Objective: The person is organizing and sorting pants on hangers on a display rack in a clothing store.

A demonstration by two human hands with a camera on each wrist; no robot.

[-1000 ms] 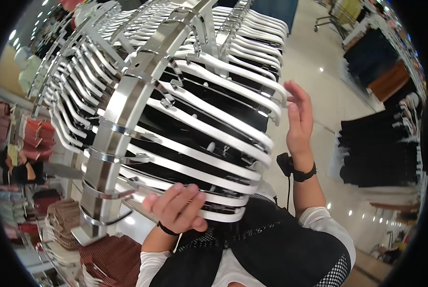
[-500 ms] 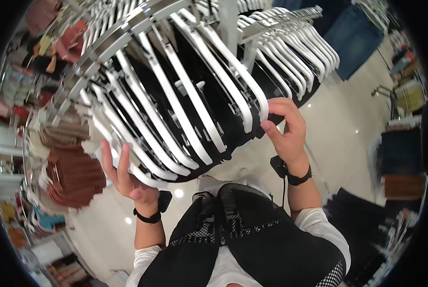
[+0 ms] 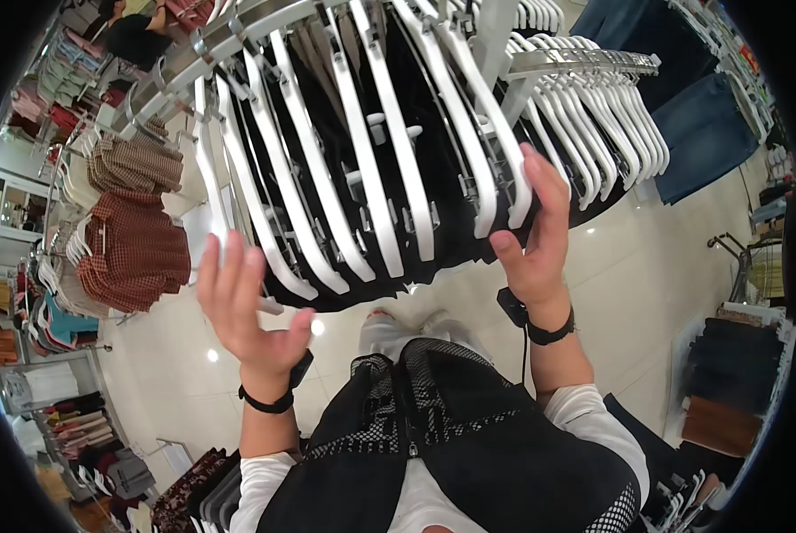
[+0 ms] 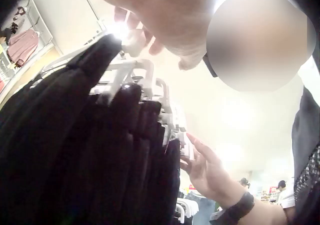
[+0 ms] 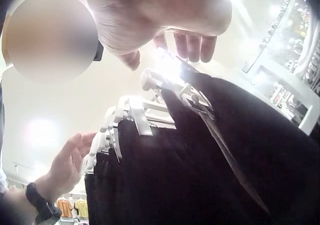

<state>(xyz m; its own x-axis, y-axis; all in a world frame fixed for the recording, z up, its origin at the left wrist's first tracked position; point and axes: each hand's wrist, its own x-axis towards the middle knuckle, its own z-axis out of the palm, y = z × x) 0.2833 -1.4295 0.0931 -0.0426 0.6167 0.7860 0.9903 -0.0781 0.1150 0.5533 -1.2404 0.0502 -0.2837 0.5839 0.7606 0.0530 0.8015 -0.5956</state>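
White clip hangers (image 3: 380,169) hang in a row from a curved metal rail (image 3: 238,34), with black garments (image 4: 100,150) clipped below them. At the left end of the row is my left hand (image 3: 247,306), its fingers straight and its thumb spread, with the fingertips right at the outermost hangers. My right hand (image 3: 542,235) is at the right end of the row. Its fingers are extended beside a hanger's tip, and its thumb stands apart on the near side. Both wrist views show the garments hanging below the palms.
A straight side arm (image 3: 584,60) at the right carries more white hangers, with blue denim garments (image 3: 709,147) beyond it. To the left hang rust-brown checked tops (image 3: 140,249). Pale shiny floor (image 3: 167,355) lies below, and another person (image 3: 136,40) is at the upper left.
The head view has turned, so the rail sits higher. My left hand has left the nearest hangers' middle for their left end, fingers extended. My right hand has come to a hanger's tip.
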